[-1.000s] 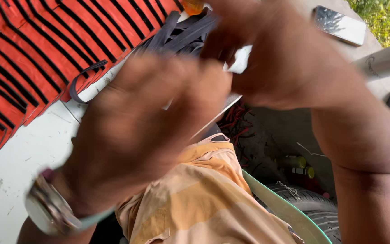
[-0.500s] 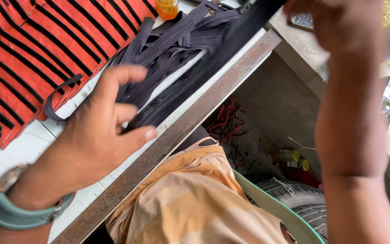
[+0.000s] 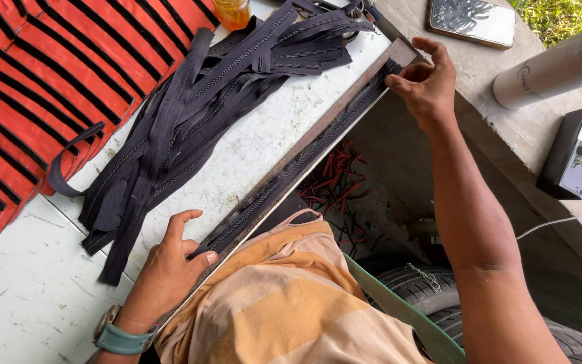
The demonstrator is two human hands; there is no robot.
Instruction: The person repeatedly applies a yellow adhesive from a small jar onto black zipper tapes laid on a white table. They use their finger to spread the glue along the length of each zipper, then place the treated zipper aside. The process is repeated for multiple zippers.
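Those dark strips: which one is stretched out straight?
The single dark strip along the table edge, pinned by the left hand and right hand; the others lie heaped.

White table [image 3: 35,296] carries dark zipper strips [image 3: 190,114] and red-black fabric pieces [image 3: 42,81].
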